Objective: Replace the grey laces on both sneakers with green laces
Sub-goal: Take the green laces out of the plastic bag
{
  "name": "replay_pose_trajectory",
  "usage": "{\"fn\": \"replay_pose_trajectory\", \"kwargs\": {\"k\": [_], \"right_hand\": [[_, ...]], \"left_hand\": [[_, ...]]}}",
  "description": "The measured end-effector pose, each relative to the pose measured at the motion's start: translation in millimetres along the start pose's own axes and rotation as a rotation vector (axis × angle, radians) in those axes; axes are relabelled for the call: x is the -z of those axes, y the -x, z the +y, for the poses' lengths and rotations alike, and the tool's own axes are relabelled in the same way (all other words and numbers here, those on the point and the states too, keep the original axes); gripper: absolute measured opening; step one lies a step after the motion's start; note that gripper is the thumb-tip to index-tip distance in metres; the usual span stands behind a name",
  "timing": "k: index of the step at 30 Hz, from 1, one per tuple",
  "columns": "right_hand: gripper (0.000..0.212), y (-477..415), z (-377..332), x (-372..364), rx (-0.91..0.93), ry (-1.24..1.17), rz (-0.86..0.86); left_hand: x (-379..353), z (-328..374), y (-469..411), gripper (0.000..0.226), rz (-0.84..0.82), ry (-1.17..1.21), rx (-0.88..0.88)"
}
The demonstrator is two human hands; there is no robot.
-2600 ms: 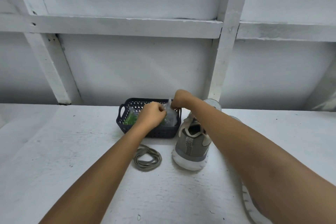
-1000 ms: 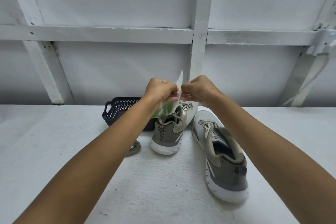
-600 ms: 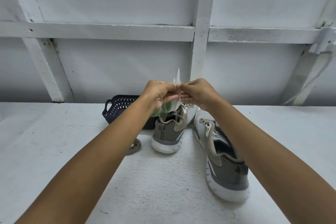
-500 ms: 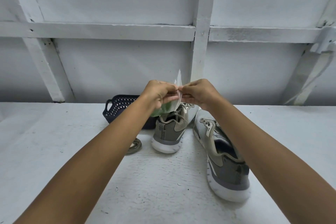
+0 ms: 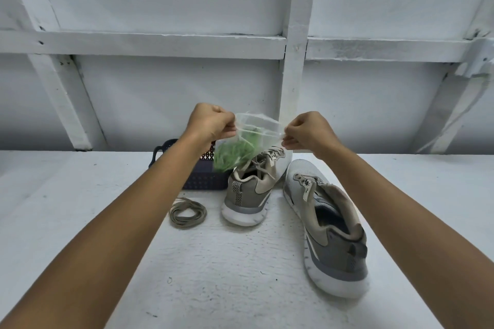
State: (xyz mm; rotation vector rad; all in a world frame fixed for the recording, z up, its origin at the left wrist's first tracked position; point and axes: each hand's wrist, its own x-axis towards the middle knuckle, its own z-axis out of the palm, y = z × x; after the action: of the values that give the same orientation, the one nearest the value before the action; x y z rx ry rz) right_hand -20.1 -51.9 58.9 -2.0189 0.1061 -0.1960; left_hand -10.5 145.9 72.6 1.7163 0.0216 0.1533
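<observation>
I hold a clear plastic bag [image 5: 256, 125] up in the air above the sneakers, with green laces [image 5: 235, 153] bunched in its bottom. My left hand [image 5: 209, 123] pinches the bag's left top edge and my right hand [image 5: 307, 131] pinches its right top edge, so the mouth is spread wide. Under the bag stands a grey sneaker [image 5: 250, 189] with its grey lace still threaded. A second grey sneaker [image 5: 326, 224] lies to its right with no lace in view. A coiled grey lace [image 5: 188, 212] rests on the table at the left.
A dark perforated basket [image 5: 197, 173] sits behind the coiled lace, partly hidden by my left forearm. The white table [image 5: 227, 275] ends at a white wall with wooden framing [image 5: 294, 61] close behind.
I lifted the bag out of the basket and brought it over the sneakers. In the last half second my hands moved apart and pulled the bag's mouth open.
</observation>
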Motion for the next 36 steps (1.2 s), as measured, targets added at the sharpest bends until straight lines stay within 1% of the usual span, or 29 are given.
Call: {"fn": "replay_pose_trajectory", "kwargs": {"k": [2, 4, 5, 6, 9, 10, 11, 12, 14, 15, 16, 17, 19, 22, 24, 25, 27, 30, 33, 36], "right_hand": [[0.015, 3, 2, -2, 0.114, 0.077, 0.04], [0.024, 6, 3, -8, 0.228, 0.115, 0.042], [0.027, 7, 3, -11, 0.246, 0.114, 0.019], [0.028, 7, 3, -13, 0.232, 0.102, -0.019], [0.022, 6, 5, -19, 0.084, 0.013, -0.197], [0.023, 6, 7, -20, 0.052, -0.02, -0.236], [0.028, 6, 9, -19, 0.034, -0.051, -0.254], [0.034, 5, 12, -18, 0.023, -0.073, -0.262], [0.048, 5, 18, -14, 0.016, -0.082, -0.266], [0.054, 4, 20, -12, 0.023, -0.089, -0.275], [0.06, 4, 22, -10, 0.033, -0.109, -0.29], [0.064, 4, 24, -8, 0.042, -0.142, -0.308], [0.067, 3, 27, -5, 0.058, -0.213, -0.337], [0.062, 2, 32, -3, 0.079, -0.298, -0.359], [0.052, 0, 34, -3, 0.064, -0.355, -0.335], [0.044, -2, 35, -2, 0.048, -0.367, -0.314], [0.025, -5, 39, -1, 0.01, -0.331, -0.277], [0.013, -7, 42, 0, -0.032, -0.227, -0.28], [0.02, -6, 41, 1, -0.052, -0.14, -0.296], [0.027, -5, 40, 1, -0.075, -0.032, -0.338]], "left_hand": [[-4, 3, 3, 0.015, -0.033, -0.049, -0.051], [-12, 5, 7, 0.015, -0.081, -0.068, -0.087], [-16, 5, 8, 0.015, -0.109, -0.057, -0.095], [-19, 5, 9, 0.015, -0.137, -0.042, -0.099], [-20, -3, 6, 0.01, -0.265, -0.017, -0.093], [-18, -9, 4, 0.01, -0.289, -0.026, -0.09], [-17, -15, 0, 0.01, -0.272, -0.055, -0.096], [-14, -22, -5, 0.01, -0.197, -0.117, -0.114], [-3, -39, -16, 0.018, 0.034, -0.32, -0.131], [3, -47, -21, 0.026, 0.117, -0.421, -0.094], [8, -54, -24, 0.032, 0.147, -0.5, -0.038], [12, -61, -27, 0.034, 0.134, -0.552, 0.01], [14, -68, -28, 0.029, 0.06, -0.589, 0.043], [11, -69, -28, 0.021, -0.029, -0.512, 0.015], [9, -67, -29, 0.011, -0.04, -0.377, 0.019], [10, -66, -30, 0.009, -0.044, -0.271, 0.043], [13, -64, -29, 0.008, -0.073, -0.039, 0.099], [16, -60, -27, 0.008, -0.134, 0.151, 0.116], [15, -55, -23, 0.009, -0.211, 0.202, 0.063], [13, -52, -17, 0.016, -0.261, 0.198, 0.004]]}}
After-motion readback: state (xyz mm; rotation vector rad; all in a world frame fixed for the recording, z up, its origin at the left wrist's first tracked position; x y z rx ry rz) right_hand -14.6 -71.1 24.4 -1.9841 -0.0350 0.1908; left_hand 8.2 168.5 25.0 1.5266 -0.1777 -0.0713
